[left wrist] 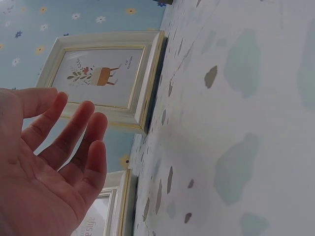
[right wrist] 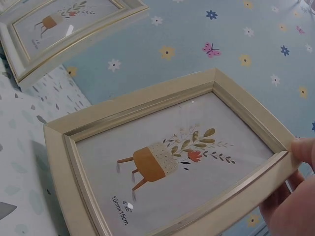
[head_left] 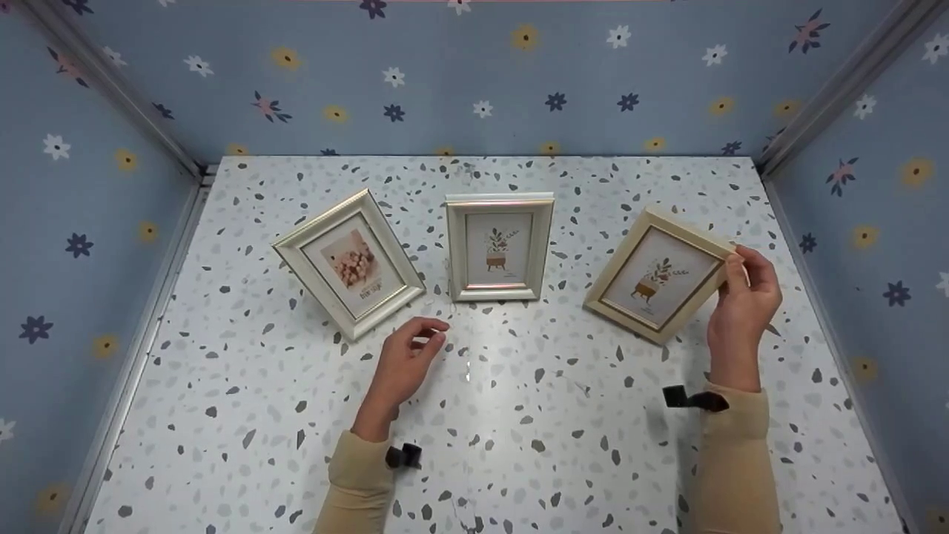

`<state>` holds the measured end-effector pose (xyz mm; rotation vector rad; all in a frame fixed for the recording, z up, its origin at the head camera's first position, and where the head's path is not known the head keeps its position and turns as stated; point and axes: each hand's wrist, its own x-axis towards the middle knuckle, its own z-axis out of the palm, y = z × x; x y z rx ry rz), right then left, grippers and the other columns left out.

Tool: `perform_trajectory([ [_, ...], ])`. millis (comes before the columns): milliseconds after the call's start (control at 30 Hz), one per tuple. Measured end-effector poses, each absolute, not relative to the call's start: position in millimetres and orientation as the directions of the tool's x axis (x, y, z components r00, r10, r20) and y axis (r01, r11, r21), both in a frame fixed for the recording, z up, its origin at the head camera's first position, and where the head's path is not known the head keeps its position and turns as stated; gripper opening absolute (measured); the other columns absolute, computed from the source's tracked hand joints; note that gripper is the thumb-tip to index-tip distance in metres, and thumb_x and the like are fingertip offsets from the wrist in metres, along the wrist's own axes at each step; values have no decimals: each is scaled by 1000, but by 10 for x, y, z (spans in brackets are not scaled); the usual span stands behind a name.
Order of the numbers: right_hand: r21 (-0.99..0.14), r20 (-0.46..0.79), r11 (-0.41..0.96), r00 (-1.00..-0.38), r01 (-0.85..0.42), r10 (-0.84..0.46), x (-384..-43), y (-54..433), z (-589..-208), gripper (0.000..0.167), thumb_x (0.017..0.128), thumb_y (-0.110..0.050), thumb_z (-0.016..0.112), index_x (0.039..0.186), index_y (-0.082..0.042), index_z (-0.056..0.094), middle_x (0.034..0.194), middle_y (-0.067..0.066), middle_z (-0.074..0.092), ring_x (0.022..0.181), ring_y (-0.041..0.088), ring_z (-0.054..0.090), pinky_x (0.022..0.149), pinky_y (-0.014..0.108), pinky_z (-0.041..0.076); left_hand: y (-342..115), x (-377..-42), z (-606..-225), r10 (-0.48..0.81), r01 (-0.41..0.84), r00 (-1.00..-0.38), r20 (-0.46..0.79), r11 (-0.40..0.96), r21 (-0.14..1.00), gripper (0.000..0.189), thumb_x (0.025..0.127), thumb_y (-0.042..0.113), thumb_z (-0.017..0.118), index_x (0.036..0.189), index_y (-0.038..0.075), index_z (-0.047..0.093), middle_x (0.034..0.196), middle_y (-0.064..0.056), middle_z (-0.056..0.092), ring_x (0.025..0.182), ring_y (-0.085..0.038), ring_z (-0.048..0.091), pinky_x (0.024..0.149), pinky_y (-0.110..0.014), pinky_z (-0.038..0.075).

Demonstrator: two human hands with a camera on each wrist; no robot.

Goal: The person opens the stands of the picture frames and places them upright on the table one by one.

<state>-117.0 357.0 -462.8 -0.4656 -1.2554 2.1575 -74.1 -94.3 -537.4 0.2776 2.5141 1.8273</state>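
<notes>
My right hand (head_left: 741,308) pinches the upper right corner of a beige picture frame (head_left: 602,298), thumb on the front and fingers behind. That frame leans to the right and shows a potted plant print, with "10cmx15cm" readable in the right wrist view. My left hand (head_left: 408,360) hangs over the table with loosely bent fingers and nothing in them. Just beyond it stands a white picture frame (head_left: 404,293) with a pink flower print, turned at an angle. A second white frame (head_left: 499,294), also with a plant print, stands upright in the middle.
The speckled white table (head_left: 504,415) carries all three frames. Blue flowered panels (head_left: 445,74) wall it in at the back and on both sides. Black straps with small mounts (head_left: 404,456) sit at both wrists.
</notes>
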Motion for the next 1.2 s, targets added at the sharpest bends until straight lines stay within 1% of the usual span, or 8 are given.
perform_trajectory([
  [167,-933,77,-227,-771,-280,633,-1136,3516,-4638,24,91,-7,71,112,4,68,113,14,59,107,24,58,93,32,48,-939,-739,-5377,157,119,-985,75,293,949,15,100,20,63,112,13,70,110,-9,68,101,-18,61,88,-41,51],
  [367,-950,191,-78,-764,-301,616,-1108,3488,-4670,23,92,-8,71,112,3,69,105,13,60,98,22,56,87,28,47,-941,-739,-5395,154,123,-985,80,297,947,15,100,19,63,112,12,70,109,-1,68,102,-17,61,88,-42,51],
  [500,-959,233,9,-768,-284,597,-1092,3502,-4687,26,92,-11,71,116,1,69,112,13,62,104,23,56,89,28,45,-937,-740,-5398,157,127,-984,82,297,946,17,100,17,63,114,9,69,109,1,68,103,-17,61,88,-42,51],
  [700,-967,256,160,-776,-200,577,-1021,3530,-4683,34,96,-12,67,129,-4,63,127,11,60,121,24,53,99,31,42,-918,-753,-5392,156,126,-984,82,295,947,20,100,16,63,115,3,68,112,0,67,105,-17,60,90,-42,50],
  [833,-937,327,304,-740,-173,588,-927,3510,-4681,35,97,-5,63,132,-2,60,129,8,57,123,21,51,102,33,42,-895,-771,-5372,141,152,-984,109,339,928,18,98,12,65,114,4,68,120,-2,66,115,-18,57,95,-45,46],
  [933,-897,408,397,-711,-194,573,-857,3470,-4690,33,95,1,62,129,1,61,128,5,56,120,18,51,100,34,43,-872,-798,-5348,127,201,-978,163,397,895,17,97,9,66,113,6,69,128,-4,63,123,-21,53,101,-46,41],
  [1033,-850,481,478,-699,-223,529,-789,3406,-4699,31,94,2,62,125,2,64,126,6,57,118,17,52,98,33,45,-846,-811,-5319,106,248,-969,225,455,855,18,95,8,66,114,8,69,132,-5,61,127,-23,49,105,-45,38],
  [1200,-775,551,594,-690,-214,470,-673,3279,-4754,29,91,2,63,119,-1,68,126,7,59,120,18,53,96,29,43,-762,-807,-5255,89,288,-953,289,556,779,25,95,12,66,120,11,68,139,-8,57,131,-27,45,107,-47,36],
])
